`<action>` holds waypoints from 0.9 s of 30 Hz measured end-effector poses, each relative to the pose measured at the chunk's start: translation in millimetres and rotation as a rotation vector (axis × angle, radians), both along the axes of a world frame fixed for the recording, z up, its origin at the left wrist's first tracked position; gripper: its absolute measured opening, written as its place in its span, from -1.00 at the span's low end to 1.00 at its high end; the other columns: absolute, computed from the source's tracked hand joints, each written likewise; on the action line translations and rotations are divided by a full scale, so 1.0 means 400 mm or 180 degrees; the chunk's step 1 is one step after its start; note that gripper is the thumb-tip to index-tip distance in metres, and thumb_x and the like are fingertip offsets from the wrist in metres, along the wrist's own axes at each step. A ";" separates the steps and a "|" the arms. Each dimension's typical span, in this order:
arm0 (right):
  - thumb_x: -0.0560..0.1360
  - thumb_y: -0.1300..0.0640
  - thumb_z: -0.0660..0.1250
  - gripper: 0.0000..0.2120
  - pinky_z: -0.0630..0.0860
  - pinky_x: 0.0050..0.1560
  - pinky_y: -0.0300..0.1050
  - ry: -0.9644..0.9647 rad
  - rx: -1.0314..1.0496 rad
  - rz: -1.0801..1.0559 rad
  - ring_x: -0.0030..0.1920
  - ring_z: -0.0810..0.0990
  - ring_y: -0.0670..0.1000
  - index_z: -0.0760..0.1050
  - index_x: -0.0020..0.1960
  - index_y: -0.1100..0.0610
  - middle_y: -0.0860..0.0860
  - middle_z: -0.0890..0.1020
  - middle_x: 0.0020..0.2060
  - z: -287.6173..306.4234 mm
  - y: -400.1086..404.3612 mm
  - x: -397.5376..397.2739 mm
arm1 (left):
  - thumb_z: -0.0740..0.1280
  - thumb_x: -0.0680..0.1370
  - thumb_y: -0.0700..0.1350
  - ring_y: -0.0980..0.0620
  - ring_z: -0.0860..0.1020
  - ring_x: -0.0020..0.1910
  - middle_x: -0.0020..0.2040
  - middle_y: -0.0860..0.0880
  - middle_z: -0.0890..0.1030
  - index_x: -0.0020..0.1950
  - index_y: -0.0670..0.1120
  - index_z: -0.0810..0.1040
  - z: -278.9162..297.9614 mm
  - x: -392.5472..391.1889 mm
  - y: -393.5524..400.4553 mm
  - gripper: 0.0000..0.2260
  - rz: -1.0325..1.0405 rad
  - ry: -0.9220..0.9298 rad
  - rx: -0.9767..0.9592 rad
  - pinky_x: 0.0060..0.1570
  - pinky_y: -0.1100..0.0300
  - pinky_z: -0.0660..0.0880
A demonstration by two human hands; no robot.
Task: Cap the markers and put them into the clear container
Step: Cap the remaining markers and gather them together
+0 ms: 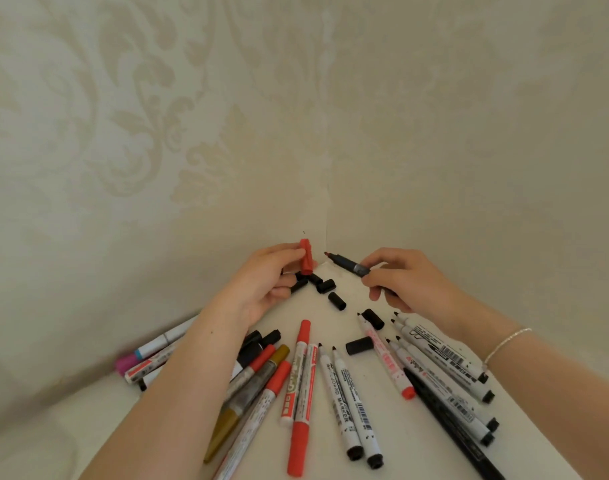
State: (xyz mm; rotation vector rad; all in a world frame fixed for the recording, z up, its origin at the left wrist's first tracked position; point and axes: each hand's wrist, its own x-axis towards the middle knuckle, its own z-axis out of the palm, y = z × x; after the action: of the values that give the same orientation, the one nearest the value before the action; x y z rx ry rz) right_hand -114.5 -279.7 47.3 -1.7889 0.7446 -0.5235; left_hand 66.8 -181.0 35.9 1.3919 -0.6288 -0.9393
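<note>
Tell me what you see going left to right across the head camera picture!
Pink cap → left hand → red cap → dark marker → right hand → bracelet.

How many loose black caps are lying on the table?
6 black caps: three clustered by the left hand, one nearer, and two among the uncapped markers. The hand may hide more.
</note>
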 end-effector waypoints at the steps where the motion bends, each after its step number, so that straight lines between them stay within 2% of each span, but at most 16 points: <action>1: 0.47 0.32 0.29 -0.87 0.16 -0.57 -0.28 -0.0004 0.0002 0.0051 -0.56 0.23 -0.05 0.58 -0.03 0.20 0.13 0.54 -0.41 0.002 0.004 0.000 | 0.23 0.61 -0.21 0.19 0.19 -0.59 -0.09 -0.13 0.67 0.22 -0.17 0.52 0.001 -0.004 -0.003 -0.79 0.0038 0.0185 -0.0093 -0.64 0.39 0.13; 5: 0.46 0.33 0.30 -0.86 0.18 -0.59 -0.32 0.0051 -0.0101 0.0127 -0.59 0.23 -0.08 0.60 -0.05 0.21 0.13 0.54 -0.42 0.003 0.012 0.004 | 0.19 0.63 -0.22 0.19 0.21 -0.60 -0.14 -0.12 0.68 0.21 -0.07 0.52 -0.004 -0.009 -0.009 -0.80 0.0124 0.0454 -0.0277 -0.65 0.38 0.17; 11: 0.46 0.29 0.31 -0.87 0.23 -0.58 -0.36 0.0148 -0.0253 0.0094 -0.62 0.28 -0.15 0.61 -0.07 0.15 0.09 0.57 -0.42 -0.001 0.010 0.011 | 0.22 0.61 -0.23 0.19 0.21 -0.64 -0.10 -0.19 0.65 0.11 -0.16 0.47 -0.006 -0.013 -0.012 -0.90 0.0205 0.0579 -0.0358 -0.69 0.38 0.17; 13: 0.45 0.26 0.32 -0.87 0.26 -0.54 -0.34 0.0208 -0.0388 0.0034 -0.60 0.32 -0.16 0.61 -0.08 0.10 0.06 0.58 -0.43 -0.006 0.006 0.015 | 0.24 0.61 -0.23 0.19 0.21 -0.64 -0.10 -0.19 0.66 0.12 -0.17 0.46 -0.007 -0.013 -0.012 -0.90 0.0193 0.0529 -0.0345 -0.69 0.38 0.17; 16: 0.44 0.23 0.32 -0.87 0.28 -0.44 -0.21 0.0322 -0.0595 -0.0035 -0.50 0.32 -0.05 0.61 -0.09 0.05 0.01 0.60 -0.45 -0.014 0.002 0.019 | 0.25 0.60 -0.22 0.19 0.22 -0.63 -0.13 -0.16 0.67 0.15 -0.18 0.44 -0.007 -0.017 -0.012 -0.87 0.0224 0.0400 -0.0294 -0.68 0.38 0.18; 23: 0.46 0.22 0.32 -0.87 0.31 -0.42 -0.20 0.0384 -0.0823 -0.0100 -0.50 0.35 -0.04 0.59 -0.10 0.02 0.00 0.62 -0.42 -0.020 0.009 0.021 | 0.29 0.59 -0.21 0.17 0.21 -0.58 -0.14 -0.12 0.71 0.09 -0.18 0.41 -0.006 -0.023 -0.012 -0.88 0.0268 -0.0055 -0.0087 -0.64 0.37 0.16; 27: 0.46 0.20 0.34 -0.89 0.32 -0.39 -0.18 0.0369 -0.0912 -0.0087 -0.47 0.36 -0.03 0.59 -0.11 0.01 0.00 0.63 -0.41 -0.014 0.006 0.018 | 0.32 0.58 -0.16 0.16 0.18 -0.55 -0.14 -0.08 0.72 -0.01 -0.13 0.40 0.000 -0.022 -0.004 -0.90 0.0006 -0.0373 0.0159 -0.59 0.33 0.13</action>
State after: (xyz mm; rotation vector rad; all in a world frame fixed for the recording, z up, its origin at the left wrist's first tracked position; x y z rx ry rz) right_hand -107.4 -277.3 41.8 -2.0915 0.8059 -0.5707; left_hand 58.0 -182.4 35.9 1.4999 -0.6959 -0.8817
